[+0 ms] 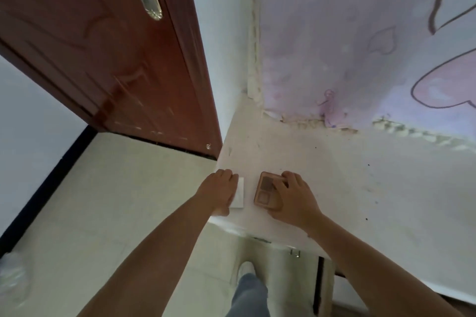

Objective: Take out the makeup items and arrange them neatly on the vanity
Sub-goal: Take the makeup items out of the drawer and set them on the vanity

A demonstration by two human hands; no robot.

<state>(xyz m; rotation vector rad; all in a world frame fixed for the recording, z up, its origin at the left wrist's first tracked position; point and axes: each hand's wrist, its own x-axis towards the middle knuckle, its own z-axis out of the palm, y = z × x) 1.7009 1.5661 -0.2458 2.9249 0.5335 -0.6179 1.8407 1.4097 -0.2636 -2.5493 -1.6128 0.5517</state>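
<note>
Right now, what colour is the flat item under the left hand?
White, a flat square case, seen in the head view.

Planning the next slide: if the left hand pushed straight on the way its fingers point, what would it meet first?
Nothing close, as far as I can tell: the left hand, resting on the white item, points across bare vanity top towards the wall corner. Depth is uncertain.
</note>
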